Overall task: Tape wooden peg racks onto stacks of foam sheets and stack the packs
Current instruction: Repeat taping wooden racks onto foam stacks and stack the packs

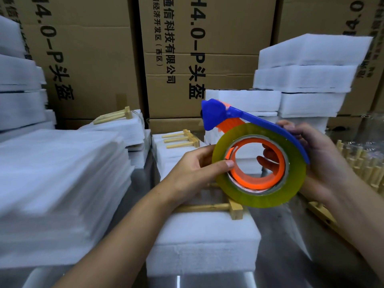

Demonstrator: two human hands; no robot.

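Gripping the tape roll: left hand and right hand, fingers curled round it. Nearest peg rack looks untaped.

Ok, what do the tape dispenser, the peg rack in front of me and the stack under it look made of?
Tape dispenser: probably moulded plastic, smooth bright blue and orange. Peg rack: pale bare wood, matte, square-cut. Stack: white foam sheets, with a soft, fuzzy, layered edge.

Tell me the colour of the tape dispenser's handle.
Blue, on the tape dispenser; its inner core is orange. Seen clearly in the head view.
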